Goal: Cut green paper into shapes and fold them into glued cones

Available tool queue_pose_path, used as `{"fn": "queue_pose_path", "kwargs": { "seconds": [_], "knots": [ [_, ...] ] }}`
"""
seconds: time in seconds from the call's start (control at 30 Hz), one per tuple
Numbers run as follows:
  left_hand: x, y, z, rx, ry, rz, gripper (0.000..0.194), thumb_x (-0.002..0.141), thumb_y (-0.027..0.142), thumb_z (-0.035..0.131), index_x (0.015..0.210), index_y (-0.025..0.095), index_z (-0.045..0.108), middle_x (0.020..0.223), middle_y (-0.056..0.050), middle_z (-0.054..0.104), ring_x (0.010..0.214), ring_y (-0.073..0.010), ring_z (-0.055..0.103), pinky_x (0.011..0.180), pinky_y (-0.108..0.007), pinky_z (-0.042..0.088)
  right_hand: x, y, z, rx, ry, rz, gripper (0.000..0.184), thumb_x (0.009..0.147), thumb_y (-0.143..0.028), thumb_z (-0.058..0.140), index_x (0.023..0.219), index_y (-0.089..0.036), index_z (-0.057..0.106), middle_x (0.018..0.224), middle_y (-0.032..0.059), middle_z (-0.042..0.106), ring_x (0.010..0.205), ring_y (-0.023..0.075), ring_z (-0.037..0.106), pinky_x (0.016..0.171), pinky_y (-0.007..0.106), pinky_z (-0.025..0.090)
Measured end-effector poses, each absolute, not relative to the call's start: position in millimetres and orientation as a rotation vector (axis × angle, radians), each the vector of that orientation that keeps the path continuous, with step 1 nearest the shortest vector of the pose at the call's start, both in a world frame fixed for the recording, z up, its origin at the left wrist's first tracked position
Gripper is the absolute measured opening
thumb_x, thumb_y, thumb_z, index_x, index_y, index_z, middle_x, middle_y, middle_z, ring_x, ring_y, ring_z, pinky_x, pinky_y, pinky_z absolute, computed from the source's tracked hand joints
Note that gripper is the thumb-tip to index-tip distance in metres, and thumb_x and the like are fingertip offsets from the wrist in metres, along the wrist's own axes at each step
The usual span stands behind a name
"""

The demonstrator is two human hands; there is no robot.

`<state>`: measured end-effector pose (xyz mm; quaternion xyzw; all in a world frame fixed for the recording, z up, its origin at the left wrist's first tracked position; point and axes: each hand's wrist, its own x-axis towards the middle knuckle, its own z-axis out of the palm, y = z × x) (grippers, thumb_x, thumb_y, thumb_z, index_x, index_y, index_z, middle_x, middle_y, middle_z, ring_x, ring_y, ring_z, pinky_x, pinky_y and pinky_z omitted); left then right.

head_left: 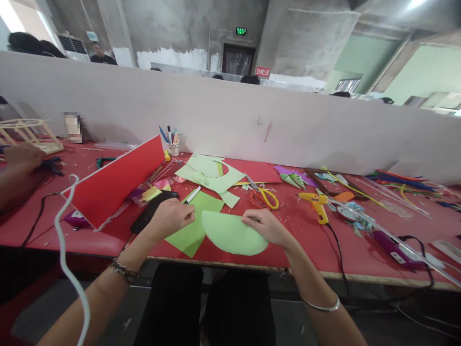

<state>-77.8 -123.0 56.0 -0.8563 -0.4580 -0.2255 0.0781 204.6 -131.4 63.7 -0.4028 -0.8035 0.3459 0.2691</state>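
My right hand (264, 225) pinches a light green half-round piece of paper (234, 234) by its right upper edge, above the table's front. My left hand (172, 218) is closed, left of that paper, with its fingers curled; whatever they may hold is hidden. Just beyond it, a white marker with a black end (193, 194) lies over a brighter green sheet (201, 216). Farther back is a pale green sheet (187, 168) with a large round hole cut in it. Yellow-handled scissors (268, 198) rest to the right of the cut sheet.
A yellow glue gun (319, 206) with a black cord lies to the right, near a purple power strip (399, 250). A red board (122, 182) leans at left, beside a black case (149, 211). A pen cup (173, 145) stands by the partition (216, 115). Another person's hand (25, 156) is far left.
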Motion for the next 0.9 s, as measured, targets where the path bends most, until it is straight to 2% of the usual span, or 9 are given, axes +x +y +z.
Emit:
{"fn": "queue_pose_path", "kwargs": {
  "seconds": [0.07,0.13,0.2,0.3,0.37,0.47,0.63,0.73,0.9],
  "knots": [
    [-85.9,-124.4,51.9,-2.691,-1.754,-0.928,0.023,0.077,0.024,0.039,0.060,0.016,0.052,0.049,0.002,0.051,0.046,-0.0084,0.043,0.051,-0.022,0.033,210.0,-131.9,56.5,-1.153,-1.973,1.005,0.033,0.081,-0.043,0.044,0.063,-0.016,0.049,0.059,-0.0027,0.043,0.055,0.0088,0.039,0.051,0.021,0.029],
    [-84.6,-129.7,46.1,-2.896,-1.944,-1.345,0.026,0.081,0.032,0.037,0.078,0.015,0.056,0.066,-0.001,0.058,0.052,-0.0087,0.049,0.054,-0.022,0.039,207.6,-133.6,46.2,-1.184,-1.736,1.115,0.033,0.079,-0.046,0.046,0.064,-0.017,0.049,0.059,-0.0029,0.043,0.053,0.0086,0.038,0.049,0.020,0.029],
    [-73.7,-139.1,38.7,-3.149,-1.864,-1.753,0.037,0.081,0.040,0.041,0.106,0.016,0.050,0.095,-0.008,0.059,0.068,-0.0116,0.055,0.066,-0.026,0.045,196.9,-136.7,33.1,-1.178,-1.527,1.246,0.034,0.076,-0.050,0.048,0.065,-0.017,0.048,0.059,-0.0033,0.043,0.052,0.0082,0.037,0.048,0.020,0.029],
    [-48.2,-156.5,29.6,-3.442,-1.776,-1.893,0.058,0.075,0.052,0.048,0.121,0.017,0.043,0.112,-0.012,0.055,0.080,-0.0169,0.057,0.076,-0.033,0.046,173.0,-143.3,11.9,-1.133,-1.358,1.391,0.036,0.074,-0.052,0.050,0.068,-0.017,0.050,0.062,-0.0024,0.046,0.054,0.0088,0.039,0.050,0.020,0.032],
    [-33.2,-165.9,28.0,-3.423,-1.947,-1.802,0.060,0.071,0.054,0.053,0.117,0.015,0.048,0.110,-0.012,0.057,0.091,-0.0211,0.056,0.085,-0.035,0.043,159.3,-147.6,0.6,-1.110,-1.359,1.408,0.035,0.074,-0.052,0.049,0.067,-0.017,0.049,0.062,-0.0026,0.045,0.054,0.0088,0.039,0.050,0.020,0.032],
    [-20.9,-173.2,29.8,-3.195,-2.264,-1.645,0.047,0.079,0.049,0.044,0.108,0.015,0.056,0.103,-0.009,0.062,0.095,-0.0216,0.055,0.086,-0.032,0.043,149.4,-152.0,-7.1,-1.151,-1.455,1.304,0.032,0.077,-0.048,0.045,0.066,-0.018,0.048,0.058,-0.0031,0.043,0.052,0.0092,0.039,0.048,0.021,0.032],
    [-14.2,-177.8,28.8,-3.021,-2.163,-1.484,0.043,0.087,0.042,0.030,0.103,0.012,0.057,0.094,-0.009,0.064,0.086,-0.0197,0.057,0.080,-0.030,0.044,145.4,-152.8,5.0,-1.250,-1.774,0.701,0.012,0.072,-0.024,0.047,0.073,-0.017,0.056,0.062,0.0003,0.053,0.059,0.0126,0.046,0.060,0.024,0.036],
    [-9.9,-180.8,26.9,-2.991,-2.041,-1.464,0.039,0.088,0.039,0.029,0.096,0.012,0.056,0.082,-0.007,0.063,0.073,-0.0166,0.057,0.070,-0.028,0.046,139.2,-150.8,15.2,-1.224,-1.729,0.610,0.013,0.071,-0.020,0.042,0.064,-0.017,0.052,0.059,-0.0002,0.051,0.057,0.0120,0.044,0.057,0.023,0.035],
    [-7.0,-182.1,29.1,-2.825,-2.252,-1.583,0.041,0.086,0.045,0.030,0.068,0.015,0.050,0.056,-0.001,0.052,0.051,-0.0122,0.046,0.047,-0.023,0.040,132.9,-153.0,13.6,-1.236,-1.634,0.606,0.015,0.070,-0.020,0.040,0.056,-0.019,0.045,0.050,-0.0034,0.041,0.048,0.0100,0.038,0.049,0.022,0.030]
  ]
}}
